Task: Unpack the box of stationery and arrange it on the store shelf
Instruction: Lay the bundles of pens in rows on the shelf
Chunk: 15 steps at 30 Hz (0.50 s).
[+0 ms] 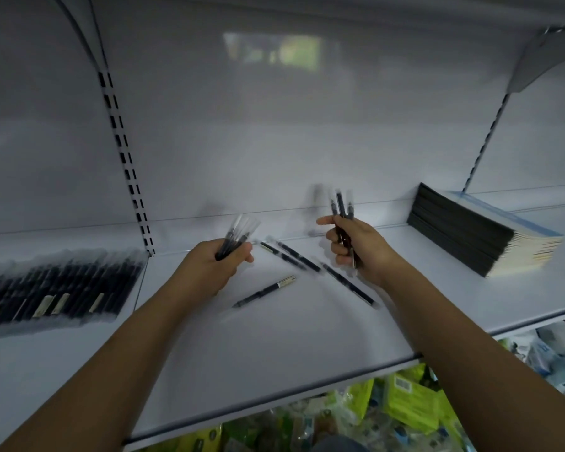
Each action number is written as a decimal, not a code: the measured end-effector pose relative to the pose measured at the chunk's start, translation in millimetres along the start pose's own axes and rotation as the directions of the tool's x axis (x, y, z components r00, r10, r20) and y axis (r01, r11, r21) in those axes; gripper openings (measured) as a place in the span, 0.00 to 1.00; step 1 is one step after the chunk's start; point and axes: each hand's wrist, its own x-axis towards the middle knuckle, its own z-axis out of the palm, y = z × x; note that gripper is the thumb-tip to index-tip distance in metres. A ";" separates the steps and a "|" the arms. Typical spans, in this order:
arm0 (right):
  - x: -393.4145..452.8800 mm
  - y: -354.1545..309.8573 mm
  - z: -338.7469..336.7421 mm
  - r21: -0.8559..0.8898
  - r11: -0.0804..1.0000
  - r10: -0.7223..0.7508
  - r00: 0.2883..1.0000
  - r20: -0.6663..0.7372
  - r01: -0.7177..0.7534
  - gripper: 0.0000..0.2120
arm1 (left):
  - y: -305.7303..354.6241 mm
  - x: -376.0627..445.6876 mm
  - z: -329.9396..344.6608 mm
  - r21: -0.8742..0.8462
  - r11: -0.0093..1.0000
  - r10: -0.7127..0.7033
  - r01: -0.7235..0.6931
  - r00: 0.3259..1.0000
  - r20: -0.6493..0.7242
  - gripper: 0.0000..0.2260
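Pens are the thing here, and they are in three places: in my two hands, loose on the shelf (274,347), and in a row on the left. My left hand (216,265) has its fingers curled around a small bundle of black pens (238,236) with clear caps; I see about three or four in it, but the blur does not let me count exactly. My right hand (356,246) grips a second bundle (341,207) that stands nearly upright, and there I can count three tips above the fingers, with the forefinger stretched out to the left.

Between my two hands four loose pens lie on the white shelf. Two of them (291,256) lie side by side, slanted, just beside my left hand. One (349,283) lies below my right hand, slanted the same way. One (265,291), with a pale label near its end, lies apart from them, nearer to me and turned the other way.

On the left section of the shelf a long row of dark pens (56,285) lies close together; they are too blurred to count. On the right one stack of notebooks (480,233) with dark spines sits on the shelf, well apart from the pens. Under the shelf I see green and blue packets (411,406).
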 end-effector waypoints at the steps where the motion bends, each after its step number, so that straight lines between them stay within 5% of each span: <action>1: -4.3 -0.3 -1.5 0.052 0.998 0.017 0.999 0.029 -0.019 0.14 | -0.2 -0.2 0.0 0.001 1.000 0.007 -0.007 1.000 0.015 0.13; 15: -14.2 8.3 -7.9 0.105 0.992 0.059 0.997 0.047 -0.064 0.05 | -2.4 -1.3 -0.1 0.029 1.000 0.012 -0.012 0.999 0.033 0.10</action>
